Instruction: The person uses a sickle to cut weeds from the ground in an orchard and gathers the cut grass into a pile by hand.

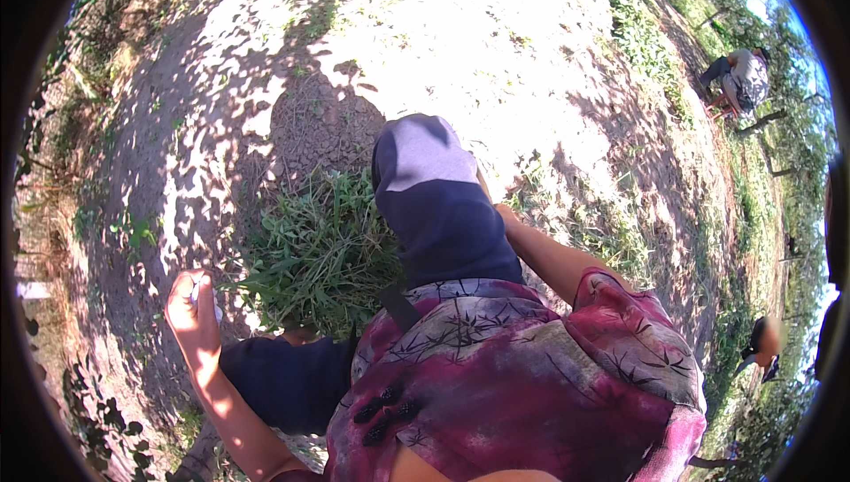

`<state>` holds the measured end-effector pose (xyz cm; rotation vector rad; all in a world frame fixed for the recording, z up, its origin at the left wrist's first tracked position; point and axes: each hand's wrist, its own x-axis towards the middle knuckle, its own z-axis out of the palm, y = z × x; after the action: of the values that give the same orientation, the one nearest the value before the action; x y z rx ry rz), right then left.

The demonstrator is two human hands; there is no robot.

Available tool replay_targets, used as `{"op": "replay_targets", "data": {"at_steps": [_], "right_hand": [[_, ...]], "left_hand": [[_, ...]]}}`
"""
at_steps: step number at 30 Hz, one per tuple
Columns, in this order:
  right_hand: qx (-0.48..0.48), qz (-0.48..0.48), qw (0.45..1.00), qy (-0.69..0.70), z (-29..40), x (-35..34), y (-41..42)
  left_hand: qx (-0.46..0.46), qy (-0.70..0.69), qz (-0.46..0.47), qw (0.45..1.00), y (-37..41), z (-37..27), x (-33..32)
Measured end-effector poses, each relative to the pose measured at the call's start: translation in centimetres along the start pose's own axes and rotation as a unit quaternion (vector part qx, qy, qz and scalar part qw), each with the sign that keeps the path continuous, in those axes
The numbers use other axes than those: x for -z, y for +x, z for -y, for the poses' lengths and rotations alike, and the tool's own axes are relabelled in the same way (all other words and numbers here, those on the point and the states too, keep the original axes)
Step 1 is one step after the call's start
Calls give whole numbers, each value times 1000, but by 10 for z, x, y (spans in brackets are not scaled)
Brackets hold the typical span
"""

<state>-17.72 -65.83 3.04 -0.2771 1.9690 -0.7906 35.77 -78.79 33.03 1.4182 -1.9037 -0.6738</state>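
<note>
My left hand (194,306) is raised at the left, beside my bent leg, with its fingers curled around a small whitish thing (218,313), too small to name. Between my legs lies a heap of green cut grass and weeds (325,249) on the soil. Dark trousers (451,230) cover my raised knee, which is lit by the sun at its top. My right arm reaches down past that knee; only the edge of my right hand (506,216) shows, the rest hidden behind the leg, so what it holds cannot be seen.
Dry bare soil (451,50) with patches of sun and shade spreads ahead. Low green plants (641,37) grow in a strip at the upper right. A person (744,80) bends down near trees at the far right, and another person (764,346) is lower right. Leafy branches (106,409) stand at lower left.
</note>
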Motion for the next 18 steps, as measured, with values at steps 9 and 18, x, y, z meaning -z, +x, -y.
{"op": "replay_targets", "data": {"at_steps": [9,18], "right_hand": [[7,-19,999,-26,77,-2,-52],[25,7,998,52,105,-15,-20]], "left_hand": [[-62,107,18,992,13,-3,-3],[-29,80,50,995,33,-4,-8]]}}
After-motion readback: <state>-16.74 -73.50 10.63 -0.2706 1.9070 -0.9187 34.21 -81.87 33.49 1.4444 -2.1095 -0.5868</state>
